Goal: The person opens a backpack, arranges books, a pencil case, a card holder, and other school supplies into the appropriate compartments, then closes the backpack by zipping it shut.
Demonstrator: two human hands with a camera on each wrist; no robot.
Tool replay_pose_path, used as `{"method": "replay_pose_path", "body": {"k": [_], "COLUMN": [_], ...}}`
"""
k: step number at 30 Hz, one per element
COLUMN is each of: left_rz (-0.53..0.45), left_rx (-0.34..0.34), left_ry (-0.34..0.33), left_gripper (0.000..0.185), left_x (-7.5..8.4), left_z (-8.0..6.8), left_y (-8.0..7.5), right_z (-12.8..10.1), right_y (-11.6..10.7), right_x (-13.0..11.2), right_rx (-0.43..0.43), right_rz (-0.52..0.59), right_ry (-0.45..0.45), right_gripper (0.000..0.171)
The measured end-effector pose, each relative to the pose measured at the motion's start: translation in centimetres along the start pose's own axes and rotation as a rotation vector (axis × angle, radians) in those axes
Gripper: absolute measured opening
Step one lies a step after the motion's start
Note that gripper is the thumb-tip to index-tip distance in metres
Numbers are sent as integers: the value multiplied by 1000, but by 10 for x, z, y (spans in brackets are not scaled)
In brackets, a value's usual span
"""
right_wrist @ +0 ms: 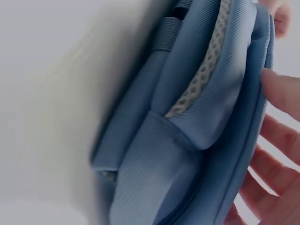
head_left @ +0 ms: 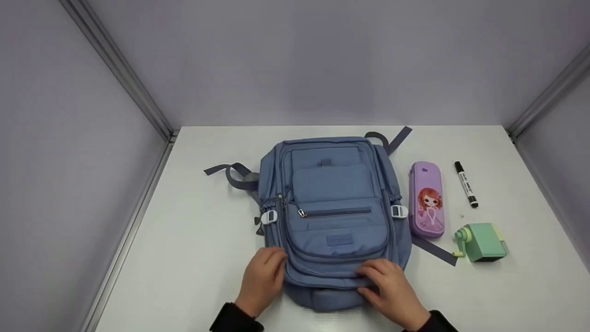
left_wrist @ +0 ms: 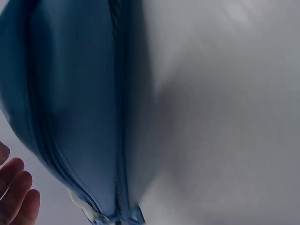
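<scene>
Working at a white bench point(head_left: 193, 249), handling a blue backpack point(head_left: 339, 184) lying front-up near its middle. Probably risking a lopsided pull by pinching fabric with the right grip point(head_left: 389, 290) alone; possibly twisting the bag, or losing the front edge from between thumb and fingers. Also risking, through any slide to the right, bumping the purple pencil case point(head_left: 424, 177) lying just beside the bag, dragging a dark strap point(head_left: 435, 251) against the green sharpener point(head_left: 484, 240), perhaps even rolling the marker point(head_left: 466, 184) beyond. Facing the backpack straight ahead, spanning its lower end: on the right, pinching the lower front edge near the corner, setting thumb and fingers on opposite sides; on the left, holding the left grip point(head_left: 263, 275) by the lower left edge, bending the fingers loosely, apparently clasping nothing in the wrist view.
</scene>
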State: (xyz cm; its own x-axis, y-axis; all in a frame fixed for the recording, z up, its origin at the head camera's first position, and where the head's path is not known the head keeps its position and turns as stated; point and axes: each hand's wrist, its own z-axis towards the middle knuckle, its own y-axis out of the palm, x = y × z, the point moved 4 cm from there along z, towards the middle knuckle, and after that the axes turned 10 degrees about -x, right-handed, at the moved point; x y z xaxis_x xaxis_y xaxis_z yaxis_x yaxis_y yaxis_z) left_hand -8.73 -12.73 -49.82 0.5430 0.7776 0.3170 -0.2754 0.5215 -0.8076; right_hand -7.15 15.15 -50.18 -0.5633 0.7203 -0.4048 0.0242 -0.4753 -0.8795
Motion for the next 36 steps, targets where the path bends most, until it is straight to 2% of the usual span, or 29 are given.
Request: {"method": "replay_pose_path", "body": {"k": [3, 6, 10, 14, 18, 21, 25, 28, 33, 36], "left_rz": [-47, -56, -26, 32, 79, 88, 88, 47, -53, -55], "left_rx": [-54, -127, -193, -168, -104, -88, -108, -150, -197, -171], "left_ry": [49, 89, 130, 139, 141, 155, 172, 195, 211, 149], "left_gripper": [22, 26, 26, 19, 18, 19, 19, 17, 17, 17], "left_x": [27, 44, 57, 62, 64, 65, 63, 59, 42, 21], "left_z": [-5, -9, -11, -12, -12, -11, -11, -9, 0, 11], "left_y": [4, 11, 19, 25, 26, 27, 26, 23, 10, -3], "right_z": [-2, -2, 0, 2, 2, 1, 1, 1, 1, 0], "right_y": [1, 2, 3, 4, 4, 4, 6, 6, 6, 7], "right_x": [-2, -6, -10, -12, -12, -11, -10, -10, -9, -9], "right_rx": [26, 68, 114, 138, 134, 130, 123, 121, 103, 83], "right_rz": [-8, -8, -3, 4, 16, 21, 25, 29, 28, 30], "right_ry": [-16, -49, -85, -106, -104, -89, -88, -96, -99, -89], "right_gripper": [35, 30, 29, 28, 27, 27, 27, 27, 22, 21]}}
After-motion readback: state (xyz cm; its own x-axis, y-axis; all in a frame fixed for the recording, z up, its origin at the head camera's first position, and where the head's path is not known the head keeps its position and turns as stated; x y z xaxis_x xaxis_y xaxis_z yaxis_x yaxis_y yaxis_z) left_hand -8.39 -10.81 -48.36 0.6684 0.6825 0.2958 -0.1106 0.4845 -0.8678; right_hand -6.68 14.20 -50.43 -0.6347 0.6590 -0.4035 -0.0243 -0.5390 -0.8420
